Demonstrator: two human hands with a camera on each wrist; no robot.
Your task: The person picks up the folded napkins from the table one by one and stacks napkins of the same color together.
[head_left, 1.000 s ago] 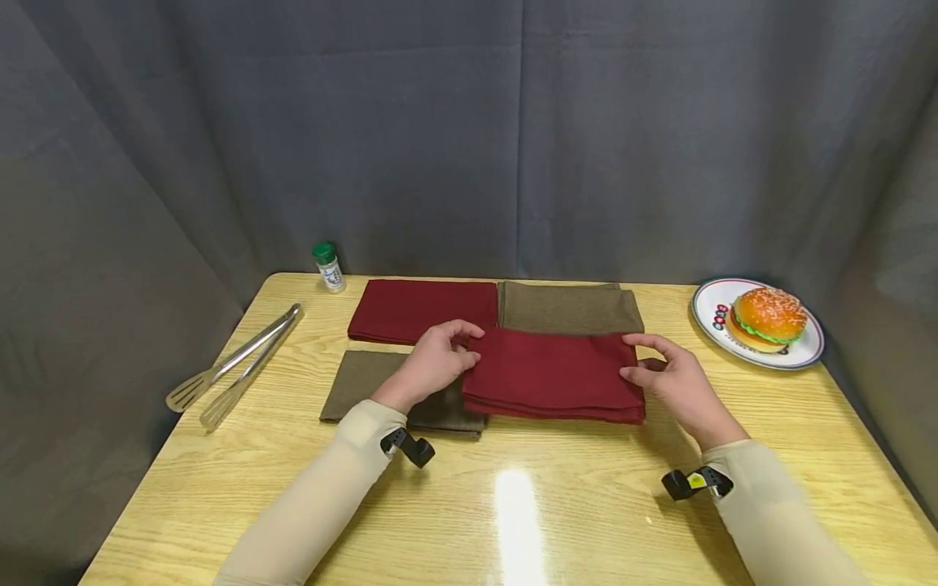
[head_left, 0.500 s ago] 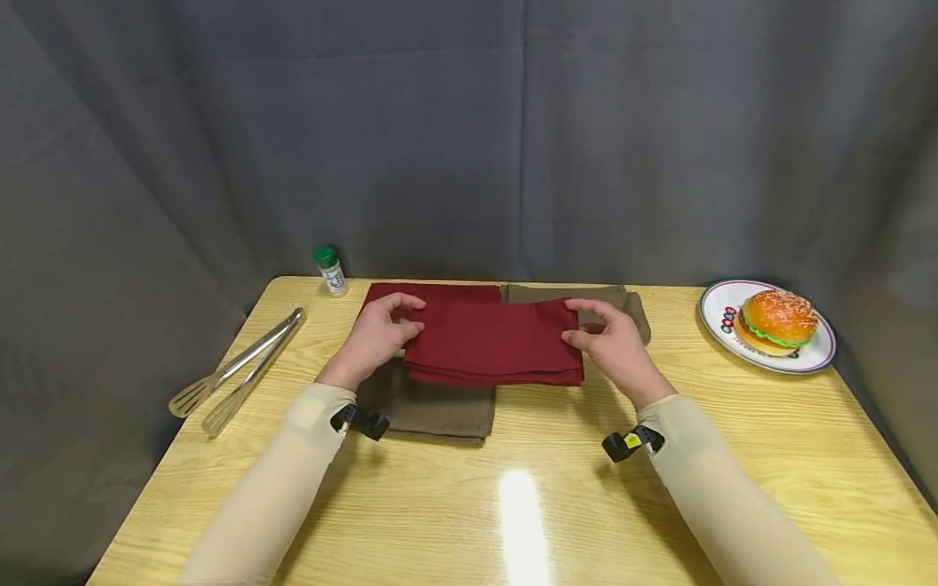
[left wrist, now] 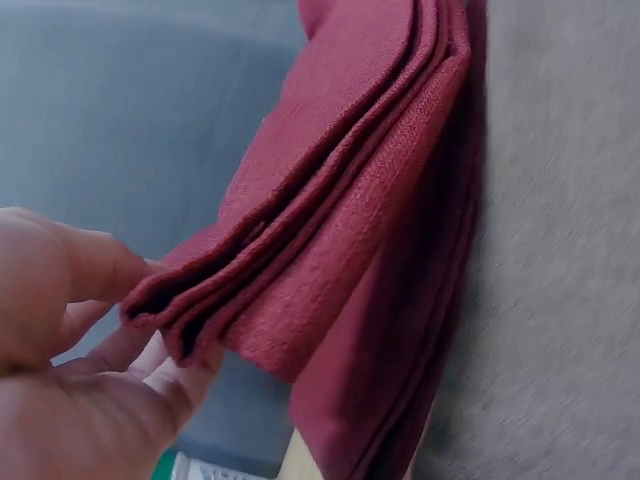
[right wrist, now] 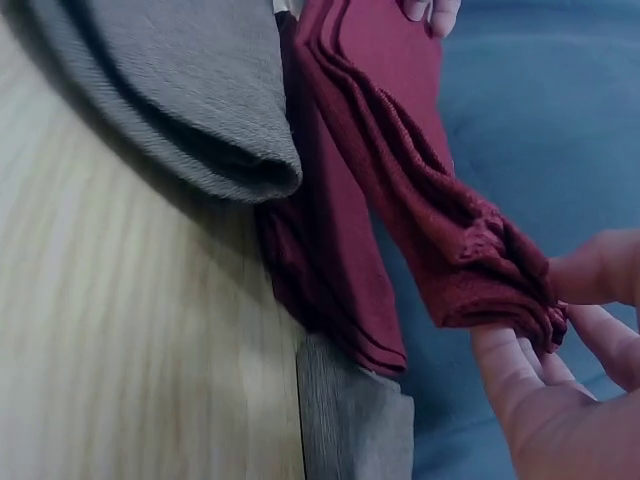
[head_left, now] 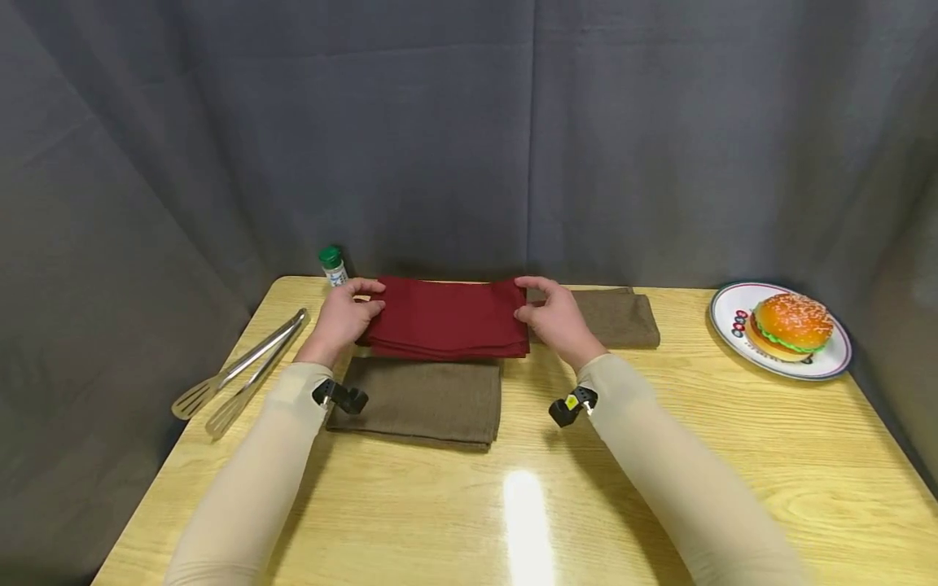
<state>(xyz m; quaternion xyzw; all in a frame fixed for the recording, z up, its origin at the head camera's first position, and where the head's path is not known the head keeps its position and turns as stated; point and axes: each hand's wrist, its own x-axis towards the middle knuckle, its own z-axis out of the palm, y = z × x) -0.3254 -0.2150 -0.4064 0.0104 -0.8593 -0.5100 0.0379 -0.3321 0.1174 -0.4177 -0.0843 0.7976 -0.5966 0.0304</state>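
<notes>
A folded dark red cloth [head_left: 447, 317] is stretched between both hands. My left hand [head_left: 340, 319] pinches its left end between thumb and fingers, and my right hand [head_left: 558, 324] pinches the right end the same way. Its layered folds show in the left wrist view, above a second folded red cloth [left wrist: 355, 390] on the table. From the right wrist, a gap shows between the held cloth and that lower red cloth [right wrist: 345, 250]. In the head view the held one covers it. A folded brown cloth [head_left: 418, 403] lies just in front.
Another folded brown cloth [head_left: 619, 317] lies at the back, right of my right hand. Metal tongs [head_left: 242, 370] rest at the left. A green-capped shaker [head_left: 333, 264] stands behind my left hand. At the far right, a plate [head_left: 725, 305] bears a burger [head_left: 791, 325].
Both hands have carried the red cloth leftward and back, from over the right of the front brown cloth to over the back left red one. The front brown cloth is now more uncovered.
</notes>
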